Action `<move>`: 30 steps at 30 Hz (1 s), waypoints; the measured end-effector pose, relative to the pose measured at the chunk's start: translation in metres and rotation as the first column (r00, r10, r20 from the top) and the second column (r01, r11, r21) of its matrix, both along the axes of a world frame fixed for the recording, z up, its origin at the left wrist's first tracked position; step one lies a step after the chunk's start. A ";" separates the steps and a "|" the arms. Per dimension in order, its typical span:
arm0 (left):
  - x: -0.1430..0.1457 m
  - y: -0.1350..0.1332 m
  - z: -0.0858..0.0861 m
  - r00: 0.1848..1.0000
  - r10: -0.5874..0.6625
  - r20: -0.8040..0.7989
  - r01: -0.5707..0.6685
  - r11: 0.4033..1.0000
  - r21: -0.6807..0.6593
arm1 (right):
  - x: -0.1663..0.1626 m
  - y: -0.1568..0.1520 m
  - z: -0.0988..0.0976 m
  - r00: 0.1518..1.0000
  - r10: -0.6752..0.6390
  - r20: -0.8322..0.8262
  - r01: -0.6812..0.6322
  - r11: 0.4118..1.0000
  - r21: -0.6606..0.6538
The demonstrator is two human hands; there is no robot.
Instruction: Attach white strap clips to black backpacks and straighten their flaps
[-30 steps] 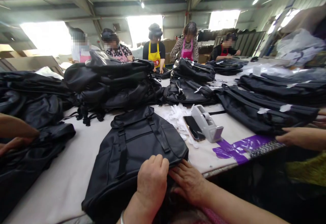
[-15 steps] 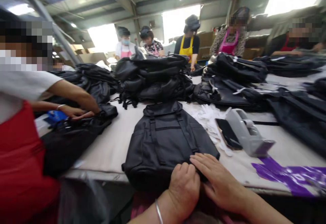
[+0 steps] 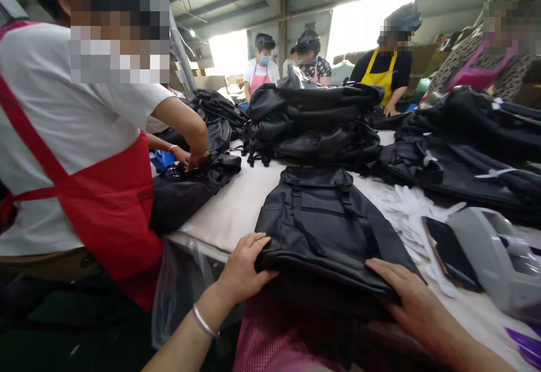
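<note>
A black backpack (image 3: pixel 323 225) lies on its back on the table, front flap and two straps facing up, its bottom end toward me. My left hand (image 3: pixel 245 265), with a silver bangle on the wrist, grips its near left corner, fingers on top and thumb lower down. At the near right edge, my right hand (image 3: pixel 406 287) has its fingers over the top of the bag and its thumb tucked underneath, partly hidden. The near end of the backpack juts over the table edge above my pink checked clothing.
Stacked black bags (image 3: pixel 313 118) stand behind, with more bags (image 3: pixel 465 158) to the right. White strips (image 3: pixel 406 214), a phone (image 3: pixel 452 251) and a grey tape dispenser (image 3: pixel 494 253) lie at right. A co-worker in a red apron (image 3: pixel 114 208) handles another bag at left.
My hands were together at the bag's near right edge; now they are apart, the left at the left corner. The view has swung left, and the bag's near end looks lifted.
</note>
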State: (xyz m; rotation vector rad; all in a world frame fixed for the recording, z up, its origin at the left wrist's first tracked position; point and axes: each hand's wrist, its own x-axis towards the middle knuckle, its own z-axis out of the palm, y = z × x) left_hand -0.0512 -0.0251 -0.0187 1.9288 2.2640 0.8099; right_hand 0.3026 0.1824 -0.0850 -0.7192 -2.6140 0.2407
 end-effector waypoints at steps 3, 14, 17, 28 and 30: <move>0.002 0.006 -0.007 1.000 0.010 0.026 -0.013 0.995 0.096 | -0.002 -0.001 0.000 1.000 0.000 0.015 -0.001 0.999 0.054; -0.022 0.004 -0.020 0.955 -0.194 -0.225 0.216 0.973 0.076 | 0.005 -0.012 -0.004 0.994 0.070 0.087 -0.092 0.955 0.283; -0.006 0.001 -0.013 0.961 -0.121 -0.251 0.147 0.985 0.089 | 0.004 -0.012 -0.005 0.994 0.063 0.091 -0.085 0.962 0.259; 0.023 0.020 -0.022 0.854 -0.219 -0.472 0.376 0.887 0.269 | 0.011 -0.010 -0.003 0.992 0.119 0.044 -0.126 0.960 0.250; 0.017 0.015 -0.030 0.810 -0.263 -0.525 0.426 0.878 0.219 | 0.012 -0.010 0.000 0.991 0.125 0.054 -0.135 0.960 0.247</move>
